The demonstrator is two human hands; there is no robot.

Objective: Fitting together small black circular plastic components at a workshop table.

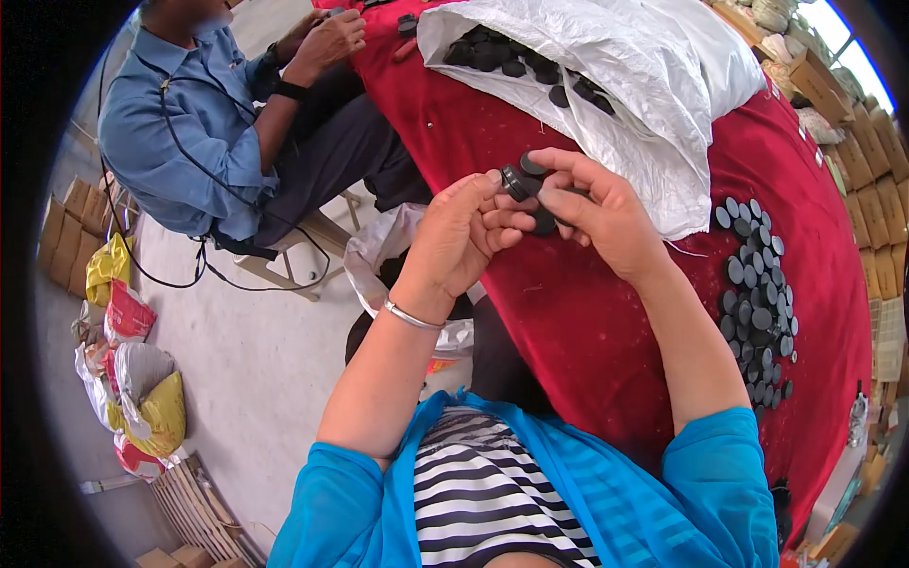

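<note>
Both hands are raised together over the near edge of the red-covered table. My left hand (461,230) is closed on a black ridged round cap (514,184), thumb and fingertips pinching its rim. Close beside it, my right hand (611,216) holds a small black disc (532,165) between its fingertips. Another black disc (543,222) shows beneath the right fingers, against the left fingertips; how many pieces that hand holds is partly hidden. Beyond the hands lies a white woven sack (653,66), its mouth showing many black caps (488,52).
A large spread of dark discs (757,293) lies on the red cloth (606,350) at the right. At the left, a person in a blue shirt (185,133) sits handling a small piece. Filled bags (142,379) stand on the floor; cartons (866,151) are stacked far right.
</note>
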